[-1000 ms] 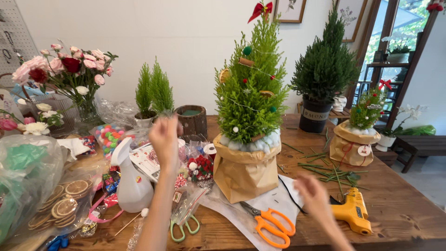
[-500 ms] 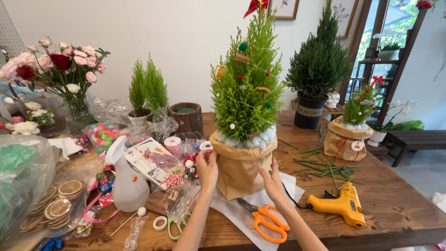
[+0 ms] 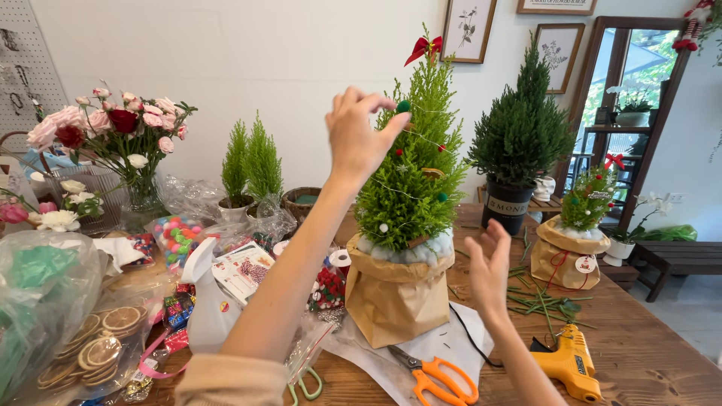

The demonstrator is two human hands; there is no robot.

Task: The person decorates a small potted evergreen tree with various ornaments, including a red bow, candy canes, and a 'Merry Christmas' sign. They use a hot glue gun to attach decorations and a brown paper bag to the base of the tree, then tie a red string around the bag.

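Green pompom (image 3: 404, 107) sits pinched in the left hand's (image 3: 357, 139) fingertips against the upper tree (image 3: 412, 177), which stands in a paper bag (image 3: 395, 297). Right hand (image 3: 489, 271) hovers beside the bag, fingers spread, holding nothing.

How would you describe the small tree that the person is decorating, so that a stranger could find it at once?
On the wooden table, look near the middle, just behind the orange scissors. There stands a light green cone-shaped tree in a crumpled brown paper bag, with the left hand raised to it. Unlike the darker tree in a black pot, it carries a red bow on top and small coloured balls.
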